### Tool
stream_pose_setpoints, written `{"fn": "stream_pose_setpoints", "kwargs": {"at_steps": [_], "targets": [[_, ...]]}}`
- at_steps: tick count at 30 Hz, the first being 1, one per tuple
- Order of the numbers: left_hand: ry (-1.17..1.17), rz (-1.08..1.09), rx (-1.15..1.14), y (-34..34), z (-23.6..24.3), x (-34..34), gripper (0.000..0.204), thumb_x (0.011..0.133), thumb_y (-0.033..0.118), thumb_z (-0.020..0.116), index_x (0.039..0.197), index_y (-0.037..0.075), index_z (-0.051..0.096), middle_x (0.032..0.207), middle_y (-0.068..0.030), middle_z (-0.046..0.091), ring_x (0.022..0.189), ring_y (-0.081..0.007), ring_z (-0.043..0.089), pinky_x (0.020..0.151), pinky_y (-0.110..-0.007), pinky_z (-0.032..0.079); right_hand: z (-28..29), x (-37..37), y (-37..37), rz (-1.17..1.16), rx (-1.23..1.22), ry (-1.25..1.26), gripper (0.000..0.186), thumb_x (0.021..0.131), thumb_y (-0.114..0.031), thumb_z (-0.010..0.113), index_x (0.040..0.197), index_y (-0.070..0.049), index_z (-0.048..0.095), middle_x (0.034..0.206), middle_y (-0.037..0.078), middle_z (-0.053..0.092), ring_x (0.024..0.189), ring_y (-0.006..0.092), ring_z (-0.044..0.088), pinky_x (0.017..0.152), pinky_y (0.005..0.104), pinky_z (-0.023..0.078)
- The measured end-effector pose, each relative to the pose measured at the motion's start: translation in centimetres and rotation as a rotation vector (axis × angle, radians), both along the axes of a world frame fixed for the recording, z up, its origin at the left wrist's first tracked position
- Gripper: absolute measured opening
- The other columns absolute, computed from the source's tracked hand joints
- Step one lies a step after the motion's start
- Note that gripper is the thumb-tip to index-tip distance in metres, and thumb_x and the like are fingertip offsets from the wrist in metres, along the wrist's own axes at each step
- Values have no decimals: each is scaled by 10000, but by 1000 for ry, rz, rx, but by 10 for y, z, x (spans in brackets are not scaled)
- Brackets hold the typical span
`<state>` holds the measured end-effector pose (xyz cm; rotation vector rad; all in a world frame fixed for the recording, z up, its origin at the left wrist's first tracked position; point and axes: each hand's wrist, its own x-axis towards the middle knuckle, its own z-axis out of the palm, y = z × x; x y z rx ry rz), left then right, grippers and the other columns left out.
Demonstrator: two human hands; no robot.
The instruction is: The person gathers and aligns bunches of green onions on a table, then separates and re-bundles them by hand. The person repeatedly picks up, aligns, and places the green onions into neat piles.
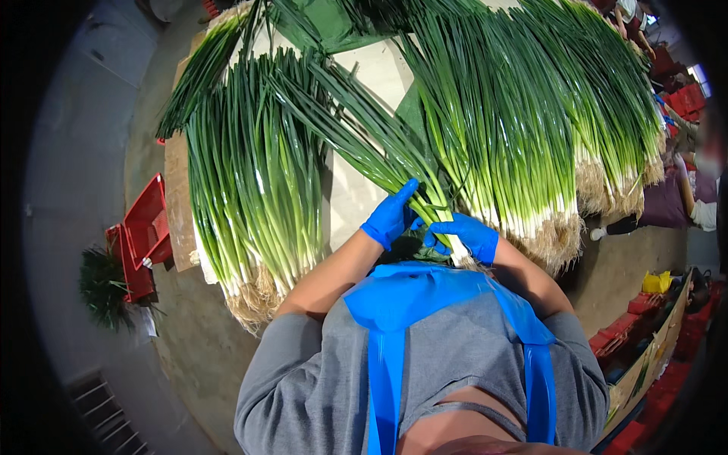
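Observation:
Both my hands wear blue gloves and hold a small bunch of spring onions [402,163] in front of my apron. My left hand [390,216] closes round the stalks from the left, its thumb lying along them. Lower down, near the white ends, my right hand [472,235] grips the same bunch; its fingers are partly hidden by the stalks. The bunch slants, with dark green leaves pointing away to the upper left and roots toward me. A thick row of spring onions [254,174] lies on the left, and a larger row [504,136] on the right.
The pale tabletop [356,201] shows between the rows. Green cloth [326,23] lies at its far side. Red crates [148,220] stand on the floor at the left, with loose greens [102,288] beside them. Another person [675,193] is at the far right, near more red crates [622,334].

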<state>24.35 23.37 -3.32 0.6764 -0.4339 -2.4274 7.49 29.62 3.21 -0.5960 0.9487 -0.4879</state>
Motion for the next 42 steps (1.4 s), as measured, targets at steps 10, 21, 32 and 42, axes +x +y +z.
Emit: {"fn": "stream_pose_setpoints", "kwargs": {"at_steps": [10, 21, 32, 42], "targets": [[6, 208, 25, -7, -31, -30, 350, 843, 175, 532, 1148, 9, 489, 1031, -166, 577, 976, -289, 548, 867, -404, 438, -13, 4, -8, -574, -395, 321, 248, 864, -220, 529, 1016, -36, 592, 955, 34, 595, 892, 115, 527, 823, 250, 397], [76, 135, 4, 1, -21, -24, 430, 831, 108, 545, 1217, -4, 393, 961, -153, 581, 1018, -315, 532, 903, -410, 427, 61, -110, 112, -983, -808, 733, 286, 912, -227, 427, 1045, -26, 580, 888, 94, 620, 772, 145, 570, 687, 263, 445], [93, 27, -362, 15, 50, -40, 377, 820, 84, 542, 1163, -37, 446, 913, -126, 594, 930, -263, 577, 866, -394, 444, -60, -329, 265, -1007, 62, 1188, 315, 831, -364, 534, 902, -61, 588, 620, 97, 589, 459, 136, 493, 438, 256, 380], [117, -40, -457, 27, 75, -44, 375, 807, 77, 572, 1151, -27, 465, 1024, -143, 581, 1046, -295, 533, 917, -400, 414, 63, -123, 113, -272, -510, 646, 439, 735, -226, 680, 1099, -15, 553, 1099, 110, 568, 1011, 206, 532, 860, 321, 429]]}}
